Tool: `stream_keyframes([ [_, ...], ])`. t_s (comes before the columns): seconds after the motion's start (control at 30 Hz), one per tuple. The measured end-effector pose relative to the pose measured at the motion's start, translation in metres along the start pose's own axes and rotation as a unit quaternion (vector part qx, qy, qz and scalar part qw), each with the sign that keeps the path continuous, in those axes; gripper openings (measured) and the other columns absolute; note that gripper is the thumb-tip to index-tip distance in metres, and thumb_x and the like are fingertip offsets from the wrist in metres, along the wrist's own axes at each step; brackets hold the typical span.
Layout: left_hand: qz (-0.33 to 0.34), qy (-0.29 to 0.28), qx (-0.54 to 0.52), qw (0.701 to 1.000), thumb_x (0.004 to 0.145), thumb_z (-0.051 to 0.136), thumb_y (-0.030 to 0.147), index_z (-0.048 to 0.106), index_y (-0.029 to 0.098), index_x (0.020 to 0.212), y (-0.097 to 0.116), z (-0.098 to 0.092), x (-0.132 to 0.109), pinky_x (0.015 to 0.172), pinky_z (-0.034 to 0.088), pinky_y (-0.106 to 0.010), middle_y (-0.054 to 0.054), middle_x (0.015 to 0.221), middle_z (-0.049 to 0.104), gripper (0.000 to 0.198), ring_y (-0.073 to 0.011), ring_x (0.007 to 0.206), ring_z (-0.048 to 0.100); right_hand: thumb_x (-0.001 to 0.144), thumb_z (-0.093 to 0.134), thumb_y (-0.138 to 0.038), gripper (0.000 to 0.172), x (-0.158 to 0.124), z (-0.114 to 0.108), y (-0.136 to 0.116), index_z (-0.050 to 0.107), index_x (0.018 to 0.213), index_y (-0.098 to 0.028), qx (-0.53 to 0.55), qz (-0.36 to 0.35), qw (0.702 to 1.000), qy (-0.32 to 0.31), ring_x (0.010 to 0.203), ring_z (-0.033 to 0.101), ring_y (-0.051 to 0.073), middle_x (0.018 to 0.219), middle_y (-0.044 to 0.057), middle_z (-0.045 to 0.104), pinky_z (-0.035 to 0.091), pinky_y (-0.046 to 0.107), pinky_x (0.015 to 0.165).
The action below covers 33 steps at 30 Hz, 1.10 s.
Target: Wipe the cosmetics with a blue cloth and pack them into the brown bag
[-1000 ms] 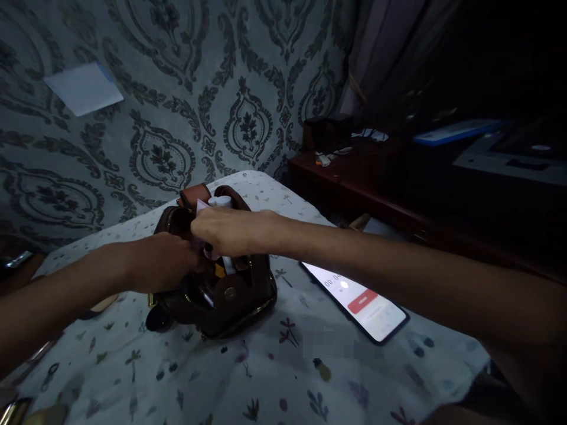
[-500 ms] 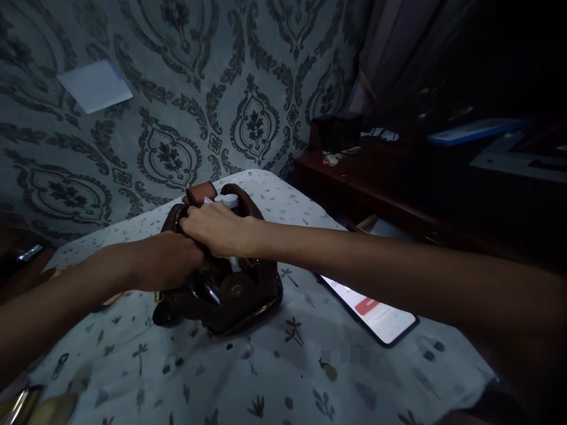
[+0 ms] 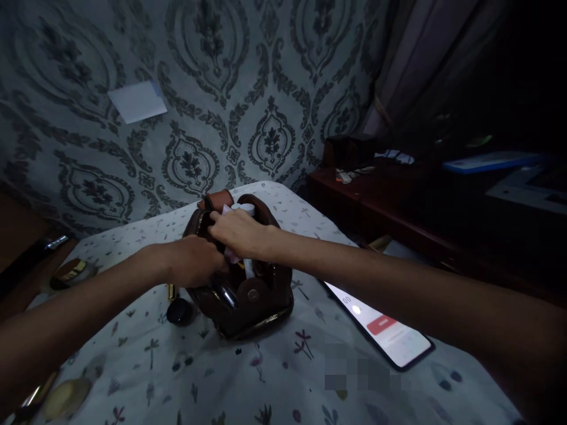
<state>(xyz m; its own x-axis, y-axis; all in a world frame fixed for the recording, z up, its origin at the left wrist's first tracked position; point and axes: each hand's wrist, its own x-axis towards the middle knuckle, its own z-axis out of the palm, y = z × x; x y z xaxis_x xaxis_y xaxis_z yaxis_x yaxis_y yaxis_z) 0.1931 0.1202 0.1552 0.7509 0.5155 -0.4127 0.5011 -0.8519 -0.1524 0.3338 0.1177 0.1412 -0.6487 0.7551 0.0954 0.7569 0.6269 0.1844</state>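
A dark brown bag [image 3: 266, 307] stands unzipped on the patterned cloth. My left hand [image 3: 195, 262] reaches over its left side, fingers curled down inside; whatever they hold is hidden. Over the opening lies my right hand [image 3: 241, 233], its fingers bent against the bag's left rim, the fingertips partly out of sight. Inside the bag I see white caps [image 3: 245, 208], a pinkish sheet or wrapper [image 3: 231, 256], a white tube [image 3: 250, 269] and a shiny dark cylinder [image 3: 227, 297] near the front flap.
Left of the bag lie a round black lid-like piece [image 3: 179, 311] and a small gold tube [image 3: 172, 291]. A lit phone [image 3: 398, 339] rests to the right. Behind the bag is a brown leather roll [image 3: 220, 199]. Gold-lidded jar [image 3: 73, 270] sits far left; dark red furniture [image 3: 354, 198] stands right.
The view has shifted, so everything sits farther right and slightly lower. Both hands stay at the bag's opening; more of the pinkish sheet shows between them.
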Motion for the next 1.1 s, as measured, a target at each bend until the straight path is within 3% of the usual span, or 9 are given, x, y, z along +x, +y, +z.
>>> stream_keyframes([
  [0.17, 0.003, -0.076, 0.02, 0.997, 0.078, 0.056, 0.01, 0.074, 0.031, 0.113, 0.007, -0.01, 0.0, 0.076, 0.05, -0.029, -0.005, 0.102, 0.078, 0.044, -0.0239, 0.094, 0.071, 0.071, 0.083, -0.021, 0.053, -0.004, -0.001, 0.008, 0.064, 0.12, -0.014, 0.021, 0.003, 1.0, 0.007, 0.101, 0.068, 0.031, 0.126, 0.016, 0.059, 0.052, 0.036, 0.074],
  [0.3, 0.001, -0.106, 0.039, 0.994, 0.08, 0.053, 0.011, 0.073, 0.026, 0.118, 0.014, -0.018, -0.002, 0.074, 0.05, -0.032, -0.01, 0.109, 0.077, 0.046, -0.0283, 0.097, 0.071, 0.082, 0.071, -0.014, 0.048, -0.011, -0.007, 0.016, 0.059, 0.128, -0.018, 0.038, 0.014, 0.999, 0.023, 0.1, 0.067, 0.026, 0.128, 0.015, 0.057, 0.049, 0.033, 0.076],
  [0.43, -0.008, -0.094, 0.039, 0.995, 0.08, 0.054, 0.009, 0.073, 0.029, 0.118, 0.017, -0.021, -0.005, 0.075, 0.051, -0.031, -0.008, 0.108, 0.078, 0.047, -0.0259, 0.097, 0.071, 0.089, 0.064, -0.017, 0.04, -0.026, -0.02, 0.019, 0.058, 0.128, -0.019, 0.063, 0.039, 0.996, 0.051, 0.103, 0.064, 0.025, 0.133, 0.014, 0.054, 0.046, 0.032, 0.078],
  [0.53, -0.012, -0.086, 0.037, 0.996, 0.083, 0.05, 0.011, 0.072, 0.029, 0.121, 0.018, -0.021, -0.006, 0.079, 0.053, -0.033, -0.008, 0.114, 0.076, 0.047, -0.0269, 0.102, 0.07, 0.095, 0.056, -0.018, 0.029, -0.037, -0.026, 0.019, 0.063, 0.123, -0.019, 0.065, 0.086, 0.991, 0.075, 0.101, 0.065, 0.024, 0.126, 0.012, 0.061, 0.044, 0.031, 0.077],
  [0.7, -0.04, -0.047, 0.019, 0.998, 0.087, 0.049, 0.016, 0.063, 0.032, 0.134, 0.018, -0.019, -0.008, 0.081, 0.053, -0.036, -0.01, 0.118, 0.075, 0.051, -0.028, 0.102, 0.071, 0.098, 0.053, -0.027, 0.022, -0.043, -0.025, 0.015, 0.07, 0.105, -0.015, 0.048, 0.114, 0.992, 0.007, 0.1, 0.067, 0.025, 0.105, 0.012, 0.072, 0.041, 0.029, 0.073],
  [0.8, -0.049, -0.025, 0.012, 0.998, 0.088, 0.052, 0.019, 0.065, 0.03, 0.129, 0.018, -0.016, -0.007, 0.079, 0.054, -0.035, -0.011, 0.109, 0.077, 0.044, -0.0274, 0.096, 0.073, 0.098, 0.054, -0.034, 0.026, -0.043, -0.023, 0.009, 0.071, 0.105, -0.015, 0.039, 0.098, 0.994, -0.033, 0.1, 0.069, 0.026, 0.105, 0.014, 0.073, 0.043, 0.029, 0.071],
  [0.93, -0.061, -0.035, 0.025, 0.997, 0.089, 0.051, 0.018, 0.069, 0.022, 0.121, 0.019, -0.016, -0.006, 0.079, 0.055, -0.038, -0.015, 0.106, 0.077, 0.037, -0.0306, 0.097, 0.073, 0.093, 0.063, -0.031, 0.026, -0.042, -0.019, 0.002, 0.07, 0.112, -0.014, 0.024, 0.076, 0.994, -0.082, 0.106, 0.069, 0.029, 0.111, 0.015, 0.074, 0.048, 0.031, 0.075],
  [1.1, -0.053, -0.057, 0.037, 0.996, 0.091, 0.046, 0.018, 0.07, 0.019, 0.121, 0.02, -0.018, -0.007, 0.081, 0.055, -0.039, -0.017, 0.111, 0.075, 0.038, -0.0324, 0.104, 0.072, 0.092, 0.061, -0.023, 0.025, -0.033, -0.012, -0.004, 0.072, 0.109, -0.009, -0.006, 0.073, 0.993, -0.094, 0.105, 0.07, 0.032, 0.11, 0.02, 0.073, 0.053, 0.036, 0.078],
])
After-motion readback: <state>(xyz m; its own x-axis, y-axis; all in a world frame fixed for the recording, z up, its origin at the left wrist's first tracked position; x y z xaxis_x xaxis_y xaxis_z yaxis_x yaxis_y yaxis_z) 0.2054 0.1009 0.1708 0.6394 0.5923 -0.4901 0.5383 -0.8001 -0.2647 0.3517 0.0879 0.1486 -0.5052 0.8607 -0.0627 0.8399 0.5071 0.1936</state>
